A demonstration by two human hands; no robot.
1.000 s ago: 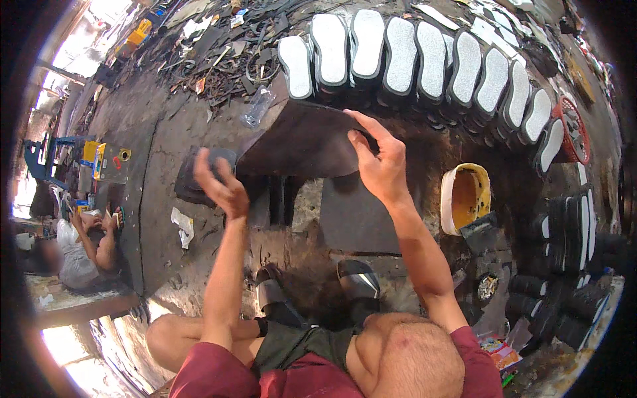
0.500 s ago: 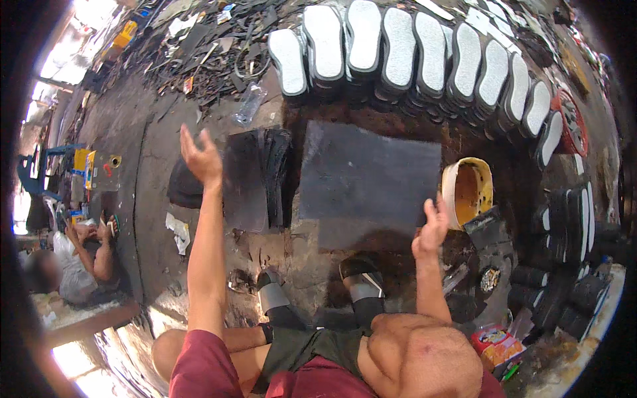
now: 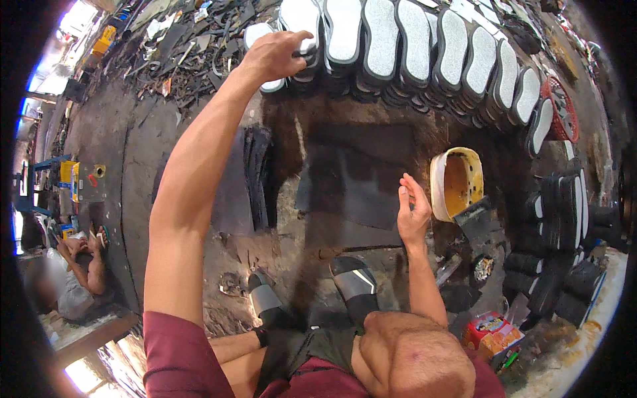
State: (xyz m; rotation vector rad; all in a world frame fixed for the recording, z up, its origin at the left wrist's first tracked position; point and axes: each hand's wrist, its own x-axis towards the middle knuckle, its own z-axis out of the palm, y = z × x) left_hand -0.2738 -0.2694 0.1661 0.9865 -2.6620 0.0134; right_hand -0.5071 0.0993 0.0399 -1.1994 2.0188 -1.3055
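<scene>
My left hand (image 3: 279, 54) reaches far forward over the row of stacked shoe soles. Its fingers are apart at the near end of a white-topped sole (image 3: 300, 14); whether they press on it I cannot tell. Open in the air is my right hand (image 3: 413, 211), fingers stretched upward and holding nothing. It is over the right edge of a dark flat sheet (image 3: 358, 176) on the floor, just left of a yellowish tub (image 3: 438, 189). A pile of dark sheets (image 3: 242, 199) lies left of the flat sheet, partly covered by my left forearm.
More sole stacks (image 3: 415, 43) curve along the far side to the right, near a red basket (image 3: 564, 109). Dark scraps (image 3: 199, 56) litter the far left. Other soles (image 3: 564, 209) stand at right. A person (image 3: 79, 278) sits at left. My sandalled feet are below the sheet.
My left hand has swung forward and right, from above the sheet pile to the sole stacks. My right hand has shifted slightly left. The view has moved a little, and the flat sheet looks darker.
</scene>
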